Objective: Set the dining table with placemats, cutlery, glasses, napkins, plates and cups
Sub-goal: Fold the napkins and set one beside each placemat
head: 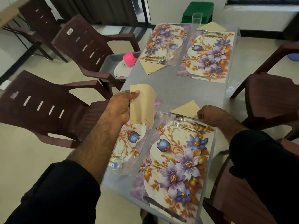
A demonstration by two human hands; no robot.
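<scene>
Left hand: we see the left hand [120,107] pinching a beige napkin [142,105] above the table [174,88]
Right hand: the right hand [212,114] rests curled at the near placemat [176,160], beside a spoon [181,118] and fork [182,125]
Near edge: we see a knife [163,208]

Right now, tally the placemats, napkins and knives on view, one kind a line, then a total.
Placemats: 4
Napkins: 4, one gripped by the left hand
Knives: 3
Total: 11
</scene>
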